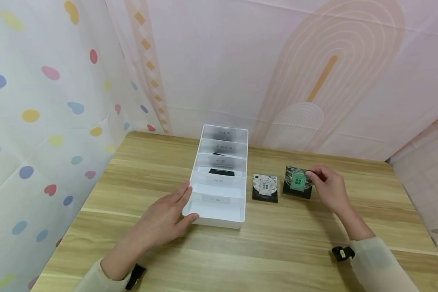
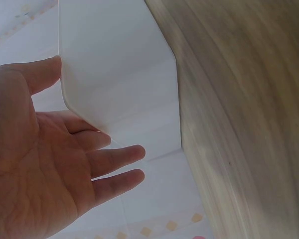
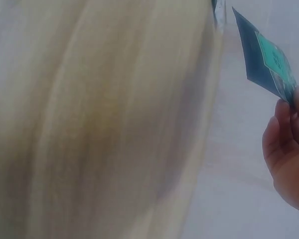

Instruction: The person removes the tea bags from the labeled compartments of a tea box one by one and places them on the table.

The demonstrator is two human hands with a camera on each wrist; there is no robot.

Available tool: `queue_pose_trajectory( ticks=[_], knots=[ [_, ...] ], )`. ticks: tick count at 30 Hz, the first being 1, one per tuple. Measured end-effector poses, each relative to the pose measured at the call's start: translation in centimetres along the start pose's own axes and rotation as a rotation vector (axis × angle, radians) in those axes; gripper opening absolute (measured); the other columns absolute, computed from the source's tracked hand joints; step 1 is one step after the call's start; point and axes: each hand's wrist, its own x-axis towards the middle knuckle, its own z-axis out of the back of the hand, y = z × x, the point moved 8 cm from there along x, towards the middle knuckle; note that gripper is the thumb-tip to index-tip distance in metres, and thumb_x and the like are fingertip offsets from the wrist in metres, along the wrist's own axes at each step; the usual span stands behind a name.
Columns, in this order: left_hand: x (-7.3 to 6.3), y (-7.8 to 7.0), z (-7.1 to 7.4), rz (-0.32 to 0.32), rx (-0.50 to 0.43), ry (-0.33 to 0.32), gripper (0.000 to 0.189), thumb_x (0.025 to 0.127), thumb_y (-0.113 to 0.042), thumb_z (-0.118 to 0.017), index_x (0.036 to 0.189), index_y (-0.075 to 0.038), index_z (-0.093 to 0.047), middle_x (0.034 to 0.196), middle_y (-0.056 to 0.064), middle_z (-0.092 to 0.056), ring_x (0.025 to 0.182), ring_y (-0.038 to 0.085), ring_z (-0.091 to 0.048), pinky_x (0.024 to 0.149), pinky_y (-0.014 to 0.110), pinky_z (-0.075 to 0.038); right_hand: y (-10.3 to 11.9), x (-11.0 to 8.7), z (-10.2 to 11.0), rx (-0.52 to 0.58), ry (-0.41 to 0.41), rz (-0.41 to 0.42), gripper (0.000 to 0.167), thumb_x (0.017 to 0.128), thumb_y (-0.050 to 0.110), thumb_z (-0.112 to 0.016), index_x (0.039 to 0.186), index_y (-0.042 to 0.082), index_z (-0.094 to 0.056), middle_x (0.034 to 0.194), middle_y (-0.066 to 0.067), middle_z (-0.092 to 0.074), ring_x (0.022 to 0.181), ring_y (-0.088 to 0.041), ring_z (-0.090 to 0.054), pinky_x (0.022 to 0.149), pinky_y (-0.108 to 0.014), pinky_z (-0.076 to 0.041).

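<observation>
My right hand (image 1: 328,188) pinches the right edge of a flat tea sachet (image 1: 293,192) between thumb and fingers. This sachet is dark with a green label, and in the right wrist view it stands tilted above the table. To its left lies a second tea sachet (image 1: 265,197), with a white floral front and a black lower band. A long white divided box (image 1: 219,222) stands left of the sachets. My left hand (image 1: 160,221) rests at its near left corner, thumb at the front rim and loosely straight fingers along the left side.
Labelled dividers split the box into several compartments. Dark flat packets (image 1: 221,172) lie in the middle ones. The wood-grain table (image 1: 138,174) runs back to a patterned cloth (image 1: 211,61), and a dotted cloth (image 1: 51,146) hangs on the left.
</observation>
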Motion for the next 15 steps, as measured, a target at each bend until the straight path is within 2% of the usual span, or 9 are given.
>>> queue_pose_trajectory(
  ticks=[10,15],
  knots=[
    [0.0,0.1,-0.2,0.007,0.002,0.011,0.078,0.103,-0.044,-0.065,0.154,0.011,-0.043,0.165,0.024,-0.034,0.146,0.038,-0.045,0.114,0.055,-0.044,-2.4,0.5,-1.4,-0.004,0.111,-0.122,0.018,0.105,0.011,-0.066,0.105,-0.005,-0.073,0.094,-0.016,-0.071,0.078,-0.013,-0.057,0.064,-0.018,-0.047],
    [0.0,0.1,-0.1,0.004,0.003,0.005,0.078,0.103,-0.044,-0.065,0.153,0.011,-0.043,0.165,0.025,-0.035,0.146,0.038,-0.046,0.114,0.055,-0.044,-3.2,0.7,-2.1,-0.005,0.190,-0.171,0.022,0.107,0.015,-0.064,0.108,-0.005,-0.072,0.093,-0.014,-0.071,0.080,-0.018,-0.056,0.065,-0.021,-0.047]
  ],
)
